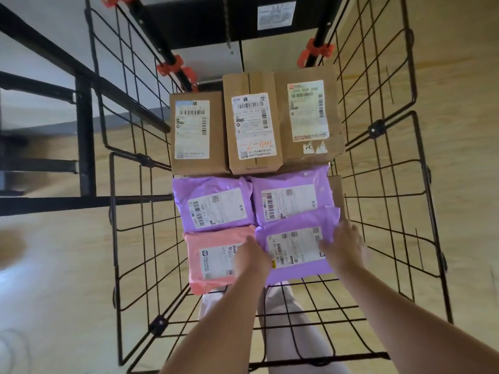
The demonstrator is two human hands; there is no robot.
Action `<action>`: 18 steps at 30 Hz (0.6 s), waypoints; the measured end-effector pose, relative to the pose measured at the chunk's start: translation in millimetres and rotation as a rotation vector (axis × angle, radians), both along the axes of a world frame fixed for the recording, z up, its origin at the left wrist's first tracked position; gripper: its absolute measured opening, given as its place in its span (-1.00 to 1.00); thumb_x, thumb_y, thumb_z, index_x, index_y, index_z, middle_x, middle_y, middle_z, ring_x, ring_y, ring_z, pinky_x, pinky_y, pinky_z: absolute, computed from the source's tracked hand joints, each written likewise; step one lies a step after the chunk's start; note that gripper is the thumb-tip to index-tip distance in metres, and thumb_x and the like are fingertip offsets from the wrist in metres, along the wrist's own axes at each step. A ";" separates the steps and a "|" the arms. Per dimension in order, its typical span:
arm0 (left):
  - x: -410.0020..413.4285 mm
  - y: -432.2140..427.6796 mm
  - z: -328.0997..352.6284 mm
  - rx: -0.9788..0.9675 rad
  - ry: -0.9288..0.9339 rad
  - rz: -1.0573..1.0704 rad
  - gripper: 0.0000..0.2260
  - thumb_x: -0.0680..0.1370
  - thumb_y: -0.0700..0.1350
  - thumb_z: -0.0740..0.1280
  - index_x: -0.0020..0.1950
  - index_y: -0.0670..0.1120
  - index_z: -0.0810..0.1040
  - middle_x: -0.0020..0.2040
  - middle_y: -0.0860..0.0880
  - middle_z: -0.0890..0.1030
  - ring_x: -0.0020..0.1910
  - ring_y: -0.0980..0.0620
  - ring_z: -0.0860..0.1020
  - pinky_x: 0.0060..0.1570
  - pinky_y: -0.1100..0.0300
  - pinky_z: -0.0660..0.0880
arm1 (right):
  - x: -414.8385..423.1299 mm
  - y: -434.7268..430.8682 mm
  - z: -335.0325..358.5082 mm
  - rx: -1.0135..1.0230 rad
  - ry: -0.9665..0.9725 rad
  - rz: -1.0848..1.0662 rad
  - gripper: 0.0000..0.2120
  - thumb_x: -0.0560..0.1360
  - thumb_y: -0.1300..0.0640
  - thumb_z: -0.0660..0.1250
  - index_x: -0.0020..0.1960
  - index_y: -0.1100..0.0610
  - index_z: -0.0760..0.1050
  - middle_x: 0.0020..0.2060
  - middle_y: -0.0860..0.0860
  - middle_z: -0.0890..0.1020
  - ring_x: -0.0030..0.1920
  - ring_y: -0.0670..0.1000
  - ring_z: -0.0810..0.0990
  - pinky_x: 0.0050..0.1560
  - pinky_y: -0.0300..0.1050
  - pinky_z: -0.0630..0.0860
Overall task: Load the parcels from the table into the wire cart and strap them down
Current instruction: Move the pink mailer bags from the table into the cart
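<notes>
I look straight down into the black wire cart [421,184]. Three brown cardboard boxes [253,125] fill its far end. In front of them lie two purple mailer bags [216,201] side by side. Nearest to me lie a pink mailer bag [209,261] on the left and a third purple mailer bag [294,247] on the right. My left hand [251,259] lies at the seam between the pink bag and the near purple bag. My right hand [344,245] rests with spread fingers on the near purple bag's right edge. No strap shows on the parcels.
Orange clamps [175,66] grip black poles at the cart's far corners. A black metal table frame [83,125] stands to the left. A black panel with a white label [275,16] lies beyond the cart. The floor is light wood. My legs show through the cart's near end.
</notes>
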State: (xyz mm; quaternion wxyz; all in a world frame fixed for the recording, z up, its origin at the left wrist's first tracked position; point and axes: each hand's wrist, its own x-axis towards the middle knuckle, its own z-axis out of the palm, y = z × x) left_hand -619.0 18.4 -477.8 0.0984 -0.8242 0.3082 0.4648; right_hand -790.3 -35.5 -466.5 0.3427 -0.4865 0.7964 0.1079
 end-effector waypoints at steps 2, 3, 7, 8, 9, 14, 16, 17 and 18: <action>-0.5 -4.0 -0.4 -0.009 -0.027 -0.007 -0.85 0.61 -0.09 0.26 0.11 -0.15 0.46 0.01 -0.13 0.63 0.01 -0.15 0.60 -0.18 0.13 0.41 | 5.5 3.1 -1.2 0.001 -0.016 0.089 -0.65 0.44 0.20 0.44 0.14 0.21 0.40 0.06 0.12 0.52 0.07 0.16 0.50 0.07 0.07 0.50; -1.7 -5.2 -2.0 0.000 -0.026 -0.021 -0.84 0.62 -0.09 0.25 0.12 -0.15 0.48 0.01 -0.13 0.64 0.01 -0.15 0.60 -0.18 0.12 0.40 | 8.8 4.4 -2.8 0.048 -0.014 0.153 -0.69 0.45 0.16 0.43 0.11 0.17 0.40 0.02 0.08 0.54 0.03 0.13 0.53 0.03 0.07 0.54; -8.0 -8.8 -6.5 0.046 0.013 -0.062 -0.82 0.64 -0.13 0.20 0.17 -0.15 0.51 0.04 -0.13 0.64 0.02 -0.13 0.60 -0.18 0.09 0.43 | 21.0 12.4 -1.6 0.288 0.062 0.430 -0.76 0.50 0.08 0.36 0.12 0.02 0.40 0.00 -0.07 0.58 0.01 0.01 0.58 -0.04 -0.05 0.60; -9.2 -8.9 -6.7 0.059 0.021 -0.068 -0.82 0.64 -0.14 0.19 0.17 -0.15 0.51 0.06 -0.13 0.63 0.04 -0.13 0.60 -0.17 0.09 0.43 | 21.7 14.0 -2.2 0.305 0.073 0.457 -0.77 0.52 0.09 0.34 0.14 0.01 0.40 0.01 -0.08 0.58 0.02 -0.01 0.57 -0.04 -0.08 0.61; -10.1 -8.9 -5.3 0.070 0.026 -0.077 -0.82 0.65 -0.15 0.19 0.18 -0.15 0.52 0.08 -0.13 0.63 0.05 -0.12 0.60 -0.16 0.10 0.43 | 22.4 14.7 -2.7 0.315 0.085 0.480 -0.78 0.53 0.10 0.32 0.15 0.01 0.40 0.02 -0.08 0.58 0.03 -0.02 0.56 -0.05 -0.11 0.61; -6.1 -6.7 9.9 0.054 0.058 -0.128 -0.81 0.64 -0.11 0.23 0.19 -0.16 0.49 0.11 -0.15 0.63 0.09 -0.14 0.59 -0.09 0.10 0.46 | 25.8 9.0 1.5 0.317 0.112 0.509 -0.84 0.55 0.10 0.26 0.13 0.03 0.44 -0.09 -0.07 0.58 -0.06 -0.01 0.56 -0.16 -0.14 0.54; -0.4 -7.6 19.1 0.067 0.062 -0.158 -0.80 0.62 -0.15 0.25 0.22 -0.18 0.46 0.12 -0.14 0.62 0.10 -0.13 0.58 -0.09 0.11 0.44 | 27.7 7.2 6.7 0.303 0.107 0.505 -0.87 0.55 0.10 0.25 0.10 0.02 0.45 -0.08 -0.07 0.58 -0.06 -0.02 0.57 -0.22 -0.17 0.51; 2.5 -8.0 23.6 0.070 0.069 -0.170 -0.79 0.61 -0.16 0.27 0.22 -0.17 0.46 0.11 -0.14 0.62 0.10 -0.12 0.58 -0.08 0.12 0.46 | 29.8 6.5 10.7 0.301 0.103 0.518 -0.87 0.55 0.10 0.25 0.10 0.02 0.45 -0.08 -0.07 0.58 -0.07 -0.02 0.57 -0.26 -0.18 0.47; 5.4 -8.5 30.4 0.072 0.072 -0.178 -0.79 0.60 -0.15 0.29 0.22 -0.17 0.47 0.11 -0.13 0.62 0.09 -0.11 0.58 -0.08 0.13 0.47 | 32.1 5.6 15.3 0.300 0.097 0.533 -0.86 0.55 0.11 0.25 0.10 0.02 0.45 -0.08 -0.07 0.58 -0.07 -0.02 0.57 -0.27 -0.18 0.46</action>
